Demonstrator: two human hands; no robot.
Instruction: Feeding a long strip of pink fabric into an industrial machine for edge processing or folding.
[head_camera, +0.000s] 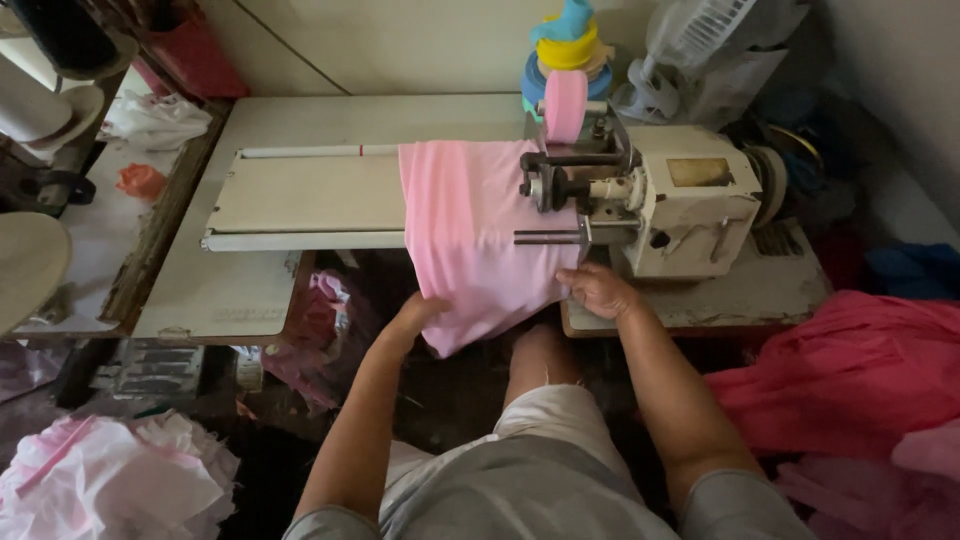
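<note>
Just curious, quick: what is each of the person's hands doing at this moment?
Left hand: closed on the lower edge of the pink fabric.
Right hand: gripping the same fabric's right edge, beside the sewing machine.

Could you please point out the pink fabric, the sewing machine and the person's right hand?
pink fabric (470, 225): head view, middle of the cloth.
sewing machine (690, 215): head view, cream body.
right hand (597, 290): head view, back of hand.

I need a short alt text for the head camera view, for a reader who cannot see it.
A seated person's left hand and right hand hold a pink cloth draped over the arm of a white sewing machine. Piles of pink fabric lie around.
</note>
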